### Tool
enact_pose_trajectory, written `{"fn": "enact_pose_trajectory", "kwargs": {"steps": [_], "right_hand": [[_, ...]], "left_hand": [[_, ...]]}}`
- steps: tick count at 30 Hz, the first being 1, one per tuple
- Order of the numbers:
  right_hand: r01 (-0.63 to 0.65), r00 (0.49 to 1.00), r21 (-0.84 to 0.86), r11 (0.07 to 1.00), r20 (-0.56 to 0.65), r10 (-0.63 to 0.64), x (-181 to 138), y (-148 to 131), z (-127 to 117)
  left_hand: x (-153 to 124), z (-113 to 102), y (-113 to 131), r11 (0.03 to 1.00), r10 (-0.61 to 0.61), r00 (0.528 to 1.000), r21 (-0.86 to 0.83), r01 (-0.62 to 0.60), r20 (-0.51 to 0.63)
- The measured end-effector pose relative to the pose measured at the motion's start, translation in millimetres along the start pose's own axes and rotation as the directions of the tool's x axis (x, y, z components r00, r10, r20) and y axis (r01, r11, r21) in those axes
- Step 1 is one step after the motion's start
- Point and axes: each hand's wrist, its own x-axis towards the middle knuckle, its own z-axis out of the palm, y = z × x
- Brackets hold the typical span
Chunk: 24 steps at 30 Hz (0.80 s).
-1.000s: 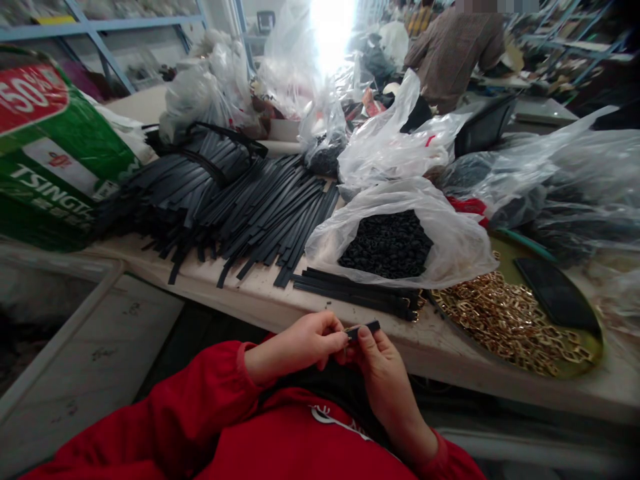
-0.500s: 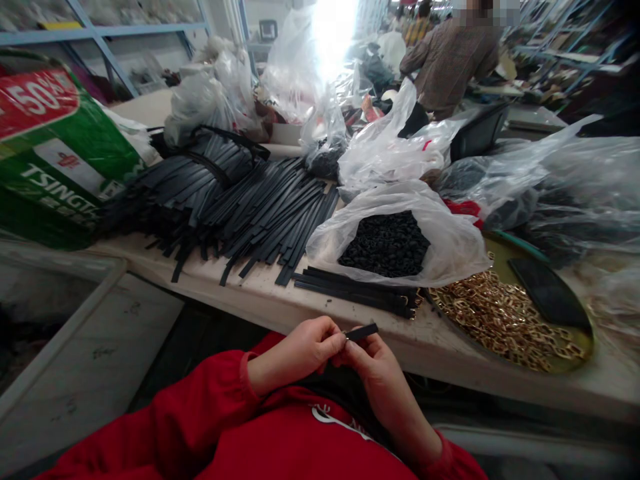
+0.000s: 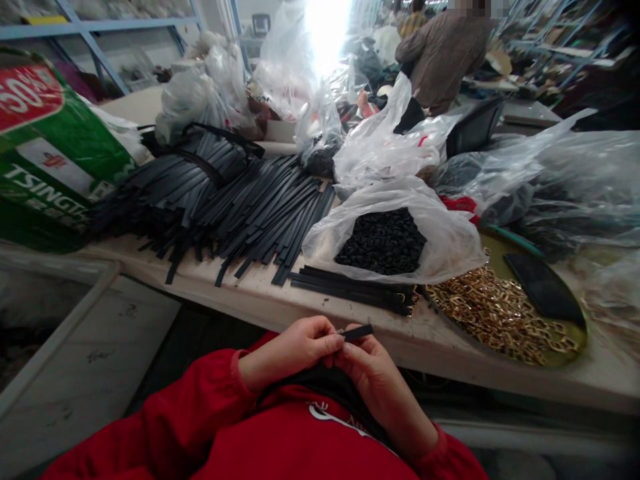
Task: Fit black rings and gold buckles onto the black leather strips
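Close to my body, just off the table's front edge, both hands meet around one black strap (image 3: 359, 332). My left hand (image 3: 305, 347) pinches near its buckle end, where a bit of metal shows between the fingers. My right hand (image 3: 373, 363) is closed on the strap from the other side, and the short black end sticks out over its fingers. Most of the strap is hidden by the hands. Beyond them on the table lie a few black straps with gold buckles (image 3: 350, 290). A plastic bag (image 3: 450, 257) holds small black loops (image 3: 383, 241).
Loose black straps (image 3: 260, 213) are heaped at the left, beside a green carton (image 3: 45, 167). On the right, a round tray (image 3: 575, 333) carries gold buckles (image 3: 495, 313) and a dark flat piece (image 3: 545, 283). Plastic bags line the back; a person (image 3: 445, 60) stands beyond.
My view has shifted slightly, so the table's things sit a little further left. Both hands keep hold of the strap, with the left thumb and fingers slightly moved at the metal end.
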Motion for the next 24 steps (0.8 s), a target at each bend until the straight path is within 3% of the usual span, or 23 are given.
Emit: {"fn": "enact_pose_trajectory", "kwargs": {"steps": [3,7,13,17,20,22,24], "right_hand": [[0.024,1.0,-0.04,0.999,0.012,-0.023,1,0,-1],[0.163,0.982,-0.295,0.941,-0.04,-0.182,2,3,-8],[0.292,0.928,-0.675,0.677,0.03,-0.37,10,-1,-20],[0.336,0.907,-0.795,0.505,0.128,-0.402,12,-10,-22],[0.416,0.839,-0.84,0.347,0.208,-0.502,16,-16,-22],[0.434,0.825,-0.841,0.323,0.228,-0.517,19,-20,-21],[0.416,0.853,-0.832,0.366,0.219,-0.473,22,-25,-19]], "left_hand": [[1,0,0,1.0,0.001,1.0,-0.029,0.0,0.007],[3,1,-1,1.0,0.024,1.0,-0.013,-0.024,-0.017],[-3,2,4,0.98,0.083,0.994,0.186,-0.069,-0.072],[-2,-3,11,0.969,0.084,0.995,0.238,-0.071,-0.045],[6,-8,16,0.975,0.099,0.994,0.205,-0.086,-0.052],[14,-12,19,0.98,0.102,0.993,0.179,-0.09,-0.061],[23,-15,21,0.98,0.098,0.993,0.182,-0.084,-0.065]]}}
